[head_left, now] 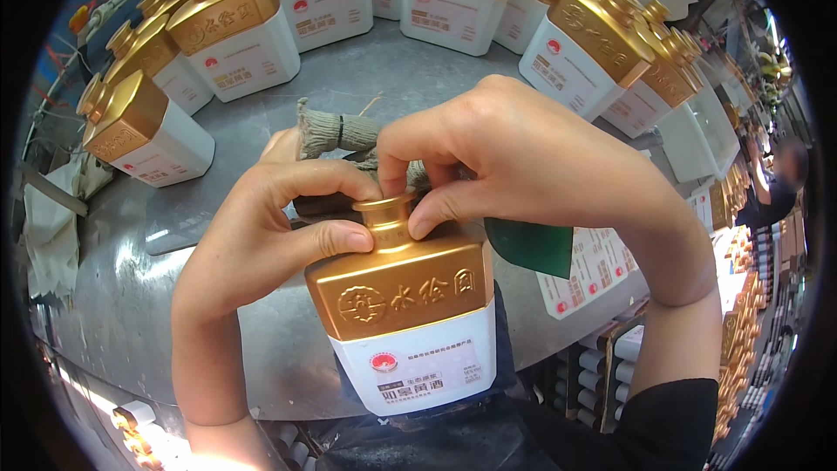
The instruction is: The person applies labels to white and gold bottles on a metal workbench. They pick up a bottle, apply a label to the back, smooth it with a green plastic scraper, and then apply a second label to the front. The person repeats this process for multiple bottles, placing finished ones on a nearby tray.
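Note:
A bottle (403, 314) with embossed gold shoulders and a white lower body stands upright, slightly tilted, close in front of me. A printed label is on its white front. My left hand (270, 209) pinches the neck from the left, thumb against the gold collar. From the right, my right hand (497, 157) closes on the same neck, its thumb at the collar and its fingers behind the rim. Just beyond the hands lies a rolled grey knit cloth (327, 131) tied with a dark band, partly hidden. A dark green flat piece (529, 247) shows under my right wrist.
Several gold-and-white bottles (234, 44) stand in an arc along the far side of the grey metal table (113, 253). A label sheet (593, 272) lies at the right, below a white plastic bin (702, 139). Another person (776, 183) is far right.

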### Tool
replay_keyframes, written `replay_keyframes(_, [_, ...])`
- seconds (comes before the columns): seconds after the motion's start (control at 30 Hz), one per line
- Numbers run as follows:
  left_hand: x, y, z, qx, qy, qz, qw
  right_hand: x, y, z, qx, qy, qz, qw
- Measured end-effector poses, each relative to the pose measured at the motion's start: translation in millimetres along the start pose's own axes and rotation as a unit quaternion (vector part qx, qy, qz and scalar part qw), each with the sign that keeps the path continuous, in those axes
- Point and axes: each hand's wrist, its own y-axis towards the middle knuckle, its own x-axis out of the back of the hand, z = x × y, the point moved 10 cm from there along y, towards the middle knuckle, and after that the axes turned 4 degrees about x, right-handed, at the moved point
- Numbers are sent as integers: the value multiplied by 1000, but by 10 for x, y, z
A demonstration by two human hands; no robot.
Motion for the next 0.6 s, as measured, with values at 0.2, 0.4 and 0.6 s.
replay_keyframes(0.2, [-62,-6,115,42,-70,12,997,-26,-39,-12,-5,51,-2,999])
replay_keyframes(0.4, [-4,-87,142,5,-79,-43,996,23,-79,0,-26,52,-34,998])
replay_keyframes(0.6, [179,-478,-269,-100,-71,-154,980,332,-630,-233,-91,82,-169,978])
